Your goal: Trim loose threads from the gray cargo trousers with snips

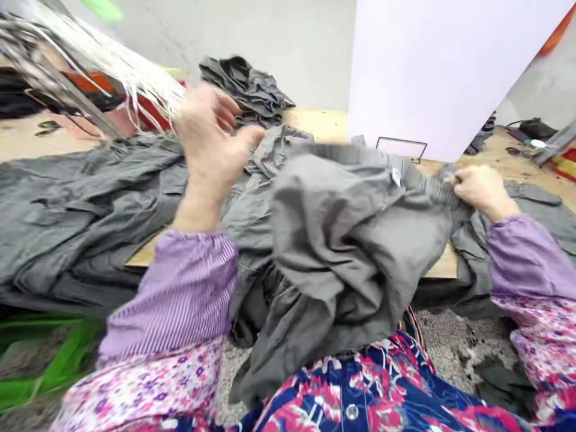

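Observation:
A grey garment (355,234) with a gathered elastic waistband hangs in front of my body, a small white label at its band. My right hand (481,189) is closed on the right end of that waistband. Raised at the left, my left hand (213,135) has its fingers apart and holds nothing; it is somewhat blurred and is beside a bundle of white strings (148,78). The lower part of the garment drapes over the table's front edge towards my lap.
Grey garments (81,216) lie piled on the left of the wooden table (445,264), with another folded pile (252,90) behind. A large white board (418,72) stands at the back. Green crate-like edges (58,366) show at the lower left.

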`<state>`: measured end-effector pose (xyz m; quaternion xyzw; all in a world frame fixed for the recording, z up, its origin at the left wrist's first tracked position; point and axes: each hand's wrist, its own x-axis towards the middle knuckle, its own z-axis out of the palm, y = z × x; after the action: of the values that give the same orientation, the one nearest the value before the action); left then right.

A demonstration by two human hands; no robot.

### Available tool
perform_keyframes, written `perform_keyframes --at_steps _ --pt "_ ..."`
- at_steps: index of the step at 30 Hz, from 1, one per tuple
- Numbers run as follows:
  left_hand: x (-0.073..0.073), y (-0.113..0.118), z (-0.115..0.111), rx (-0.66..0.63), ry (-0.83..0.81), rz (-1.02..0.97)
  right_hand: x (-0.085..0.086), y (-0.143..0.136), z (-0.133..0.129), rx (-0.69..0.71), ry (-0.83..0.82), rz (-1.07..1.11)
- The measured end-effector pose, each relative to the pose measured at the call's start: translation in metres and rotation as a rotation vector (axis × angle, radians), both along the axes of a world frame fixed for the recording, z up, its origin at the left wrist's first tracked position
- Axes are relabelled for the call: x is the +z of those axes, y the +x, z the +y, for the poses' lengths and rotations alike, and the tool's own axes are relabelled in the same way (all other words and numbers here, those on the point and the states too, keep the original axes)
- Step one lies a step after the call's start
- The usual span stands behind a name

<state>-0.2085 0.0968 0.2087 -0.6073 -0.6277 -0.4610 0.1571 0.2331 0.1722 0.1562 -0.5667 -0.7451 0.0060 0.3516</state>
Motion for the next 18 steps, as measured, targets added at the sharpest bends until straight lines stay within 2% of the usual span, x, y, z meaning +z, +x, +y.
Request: perform_keyframes --at_steps 2,4,6,7,10,13,16,18 --pt "-0.042 0.011 -0.004 -0.08 -0.106 -0.053 -0.018 0.003 0.014 -0.011 -0.052 -0.033" --pt "-0.085 0.025 -0.017 -0.212 -0.266 -0.139 -0.024 -0.009 0.022 0.038 -0.113 -0.053" --pt "-0.119 0.039 -0.034 -0.264 -0.389 -0.283 -0.02 -0.038 0.025 0.155 -0.191 -0.064" --pt "-0.131 0.047 -0.043 -0.293 -0.429 -0.354 -0.017 -0.059 0.026 0.234 -0.242 -0.059" --pt "-0.154 0.064 -0.067 -0.34 -0.502 -0.481 -0.015 -0.127 0.025 0.429 -0.432 0.02" --pt "-0.164 0.073 -0.081 -0.377 -0.502 -0.458 -0.031 -0.177 0.021 0.483 -0.598 0.006" --pt "-0.171 0.077 -0.088 -0.387 -0.471 -0.399 -0.052 -0.19 0.012 0.48 -0.688 0.007" --pt "-0.175 0.079 -0.092 -0.387 -0.441 -0.4 -0.051 -0.179 0.006 0.418 -0.686 0.125"
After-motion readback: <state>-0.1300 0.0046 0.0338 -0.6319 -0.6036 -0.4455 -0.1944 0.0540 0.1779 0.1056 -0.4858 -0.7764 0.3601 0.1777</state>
